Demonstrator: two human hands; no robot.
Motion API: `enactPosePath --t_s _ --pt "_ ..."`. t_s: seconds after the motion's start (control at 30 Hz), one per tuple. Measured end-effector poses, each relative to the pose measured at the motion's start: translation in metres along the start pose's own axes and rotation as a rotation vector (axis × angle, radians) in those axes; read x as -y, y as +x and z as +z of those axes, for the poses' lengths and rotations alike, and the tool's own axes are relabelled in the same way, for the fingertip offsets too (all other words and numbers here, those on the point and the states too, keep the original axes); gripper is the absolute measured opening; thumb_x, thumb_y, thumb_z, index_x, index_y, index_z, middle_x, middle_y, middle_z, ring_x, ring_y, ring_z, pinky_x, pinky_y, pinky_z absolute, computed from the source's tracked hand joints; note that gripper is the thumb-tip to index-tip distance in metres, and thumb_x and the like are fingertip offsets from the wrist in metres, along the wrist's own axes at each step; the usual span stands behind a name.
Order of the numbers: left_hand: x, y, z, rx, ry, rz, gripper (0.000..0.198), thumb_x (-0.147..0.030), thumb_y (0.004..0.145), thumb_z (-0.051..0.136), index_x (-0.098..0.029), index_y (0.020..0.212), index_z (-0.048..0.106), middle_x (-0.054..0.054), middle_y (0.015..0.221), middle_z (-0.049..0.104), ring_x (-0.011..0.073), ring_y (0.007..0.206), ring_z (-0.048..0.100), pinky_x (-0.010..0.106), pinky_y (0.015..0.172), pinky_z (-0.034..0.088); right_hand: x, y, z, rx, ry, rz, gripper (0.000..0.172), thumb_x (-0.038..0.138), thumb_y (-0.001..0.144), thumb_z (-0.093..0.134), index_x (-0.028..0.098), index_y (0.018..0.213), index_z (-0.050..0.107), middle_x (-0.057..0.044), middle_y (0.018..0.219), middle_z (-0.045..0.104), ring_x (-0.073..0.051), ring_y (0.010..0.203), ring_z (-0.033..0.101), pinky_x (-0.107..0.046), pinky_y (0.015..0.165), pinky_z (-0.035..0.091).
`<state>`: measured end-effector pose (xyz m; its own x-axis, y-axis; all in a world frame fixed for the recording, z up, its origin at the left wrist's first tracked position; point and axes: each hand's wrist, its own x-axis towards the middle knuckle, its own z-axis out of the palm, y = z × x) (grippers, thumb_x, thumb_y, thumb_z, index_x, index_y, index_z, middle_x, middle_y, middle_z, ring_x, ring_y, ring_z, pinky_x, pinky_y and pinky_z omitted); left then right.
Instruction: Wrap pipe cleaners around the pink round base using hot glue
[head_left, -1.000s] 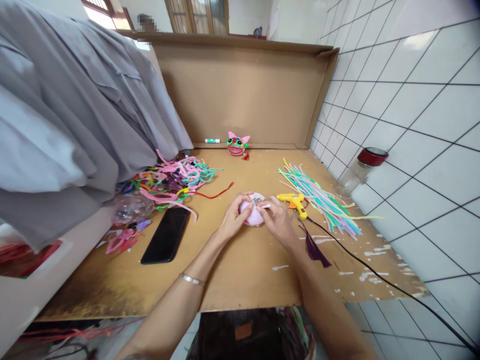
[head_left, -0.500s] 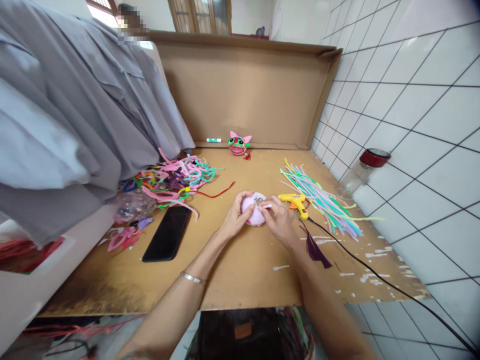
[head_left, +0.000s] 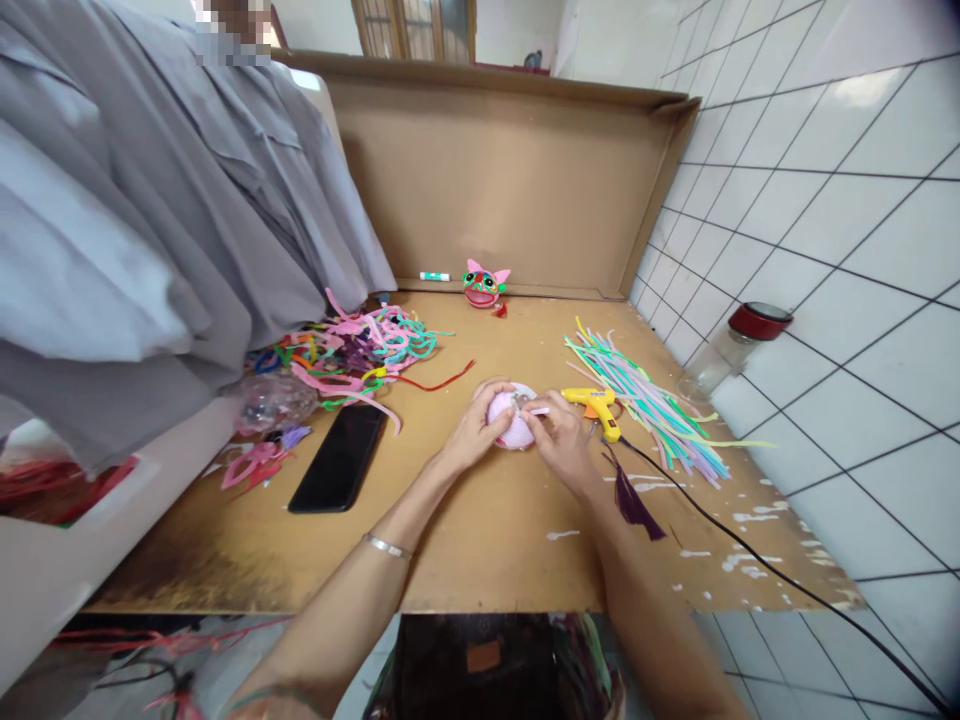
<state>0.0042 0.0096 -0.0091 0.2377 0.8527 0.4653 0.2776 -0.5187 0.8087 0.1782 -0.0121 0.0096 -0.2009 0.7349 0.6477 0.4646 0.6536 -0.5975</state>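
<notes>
Head view: left hand [head_left: 471,437] curls closed around the pink round piece [head_left: 510,430] mid-table on the cardboard top [head_left: 487,545], steadying it; right hand [head_left: 561,447] pinches a pink strip [head_left: 537,411] against its top. Glue gun [head_left: 596,404] lies just right, within reach.

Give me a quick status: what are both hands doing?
Left hand cups pink dome. Right hand pinches pink strip at its top. Yellow glue gun, purple tassel close beside right hand, not blocking.

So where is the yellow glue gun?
In the head view, the yellow plastic glue gun lies right of centre, between the right hand and pastel strips.
</notes>
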Motion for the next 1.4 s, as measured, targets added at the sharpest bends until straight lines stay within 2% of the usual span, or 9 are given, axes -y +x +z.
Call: enactPosePath --t_s 0.27,0.47,0.93,1.13,1.27,1.4 --pt "-0.001 0.002 0.000 -0.006 0.002 0.033 0.032 -0.036 0.089 0.054 -0.020 0.117 0.056 0.011 0.129 0.055 0.0240 0.125 0.052 0.042 0.112 0.038 0.001 0.000 -0.002 -0.006 -0.027 -0.002 0.013 0.026 0.093 0.053 0.023 0.085 0.063 -0.004 0.087 0.063 -0.020 0.085 0.063 -0.033 0.077 0.051" --pt "-0.002 0.002 0.003 -0.052 -0.018 0.063 0.028 -0.034 0.088 0.055 -0.020 0.112 0.056 0.011 0.123 0.057 0.0248 0.122 0.053 0.042 0.110 0.040 -0.001 0.001 -0.002 -0.015 -0.020 -0.020 0.012 0.025 0.092 0.054 0.023 0.085 0.063 -0.004 0.087 0.064 -0.020 0.085 0.063 -0.034 0.080 0.051" --pt "0.008 0.002 0.004 -0.081 -0.036 0.139 0.022 -0.037 0.090 0.057 -0.019 0.103 0.057 0.013 0.122 0.058 0.0247 0.123 0.055 0.044 0.106 0.043 -0.002 0.002 -0.002 -0.026 -0.037 -0.031 0.012 0.026 0.092 0.053 0.023 0.084 0.062 -0.004 0.086 0.064 -0.020 0.084 0.063 -0.034 0.077 0.051" --pt "0.004 -0.001 -0.001 -0.043 0.059 0.141 0.026 -0.038 0.090 0.057 -0.019 0.107 0.059 0.014 0.130 0.054 0.0264 0.130 0.049 0.047 0.108 0.041 -0.003 0.001 -0.001 -0.027 -0.047 -0.014 0.013 0.027 0.093 0.053 0.023 0.084 0.062 -0.004 0.086 0.064 -0.019 0.084 0.063 -0.032 0.077 0.051" --pt "-0.002 -0.002 -0.007 -0.028 0.229 0.151 0.024 -0.033 0.085 0.060 -0.019 0.105 0.062 0.014 0.137 0.050 0.0307 0.135 0.042 0.052 0.111 0.037 -0.004 0.000 0.001 -0.032 -0.040 -0.005 0.014 0.026 0.093 0.052 0.024 0.083 0.063 -0.004 0.087 0.064 -0.020 0.085 0.063 -0.032 0.076 0.051" --pt "-0.007 -0.002 -0.012 -0.034 0.287 0.182 0.026 -0.032 0.085 0.060 -0.019 0.106 0.063 0.013 0.131 0.054 0.0287 0.126 0.048 0.051 0.108 0.039 -0.005 0.000 0.003 -0.042 -0.014 -0.005 0.014 0.025 0.092 0.053 0.023 0.084 0.063 -0.004 0.087 0.064 -0.020 0.086 0.064 -0.032 0.076 0.051"
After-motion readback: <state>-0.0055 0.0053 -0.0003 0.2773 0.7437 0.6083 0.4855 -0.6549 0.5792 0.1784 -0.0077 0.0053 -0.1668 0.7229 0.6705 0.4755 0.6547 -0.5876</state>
